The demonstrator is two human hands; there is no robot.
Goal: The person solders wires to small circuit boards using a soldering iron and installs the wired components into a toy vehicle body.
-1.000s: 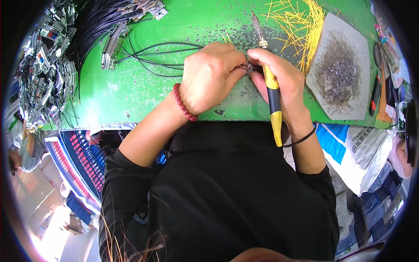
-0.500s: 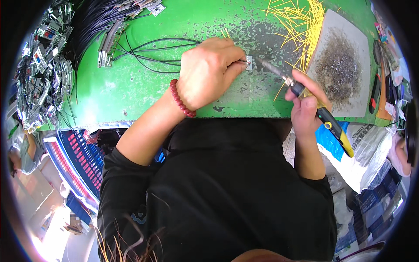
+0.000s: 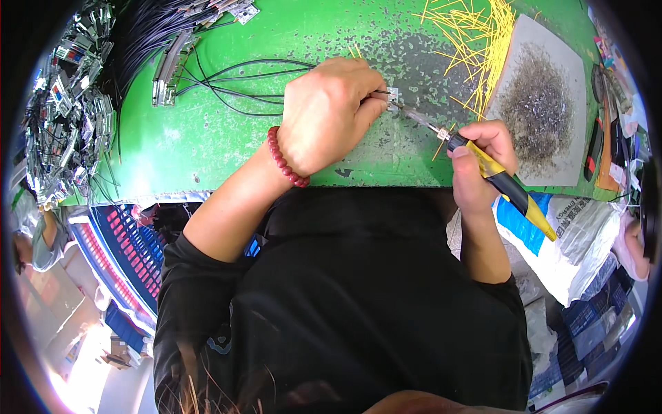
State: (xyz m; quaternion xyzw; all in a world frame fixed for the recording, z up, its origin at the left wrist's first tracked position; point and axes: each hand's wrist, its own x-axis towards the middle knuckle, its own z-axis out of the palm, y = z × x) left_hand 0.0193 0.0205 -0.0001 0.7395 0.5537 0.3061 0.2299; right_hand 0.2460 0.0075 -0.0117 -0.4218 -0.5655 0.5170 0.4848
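Note:
My left hand [image 3: 327,110] rests on the green tabletop, thumb and forefinger pinched on a thin black wire. The wire's end lies at a small white piece [image 3: 394,93] just past my fingertips. From behind this hand, black wires [image 3: 276,61] run left to a strip of silvery metal parts [image 3: 169,72]. My right hand [image 3: 486,162] is closed around a yellow and black soldering iron [image 3: 502,175], held at a slant. The iron's tip is at the small white piece, close to my left fingertips; whether it touches is too small to tell.
Thin yellow wires [image 3: 493,48] lie scattered at the far right. Beside them a grey board [image 3: 578,138] bears dark residue [image 3: 538,103]. Silvery parts [image 3: 69,117] heap up at the left edge. Tools [image 3: 607,148] lie far right. Below the table are a blue basket [image 3: 134,255] and white bag [image 3: 586,234].
My right hand has brought the soldering iron left, so its tip has gone from beside the small white piece to right at it. My left hand has hardly moved.

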